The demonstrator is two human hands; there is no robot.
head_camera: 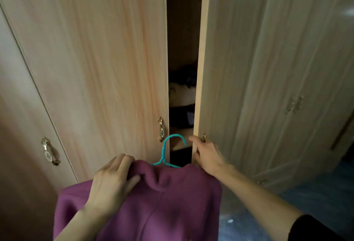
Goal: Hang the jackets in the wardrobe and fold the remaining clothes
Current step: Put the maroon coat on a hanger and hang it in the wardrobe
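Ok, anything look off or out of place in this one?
Nothing looks damaged or spilled. The purple jacket sits on its teal hanger, held at the collar by the left hand, while the right hand grips the edge of the wardrobe door, only partly open.

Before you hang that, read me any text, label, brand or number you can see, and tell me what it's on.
No readable text anywhere in this view.
Oval insets on the left door handle and the far-left handle: dark marks that look like ornament, too small and blurred to read.
Purple jacket, gripped by the left hand: no tag or label showing.
Teal hanger: no marking.
Wardrobe doors: plain wood grain.
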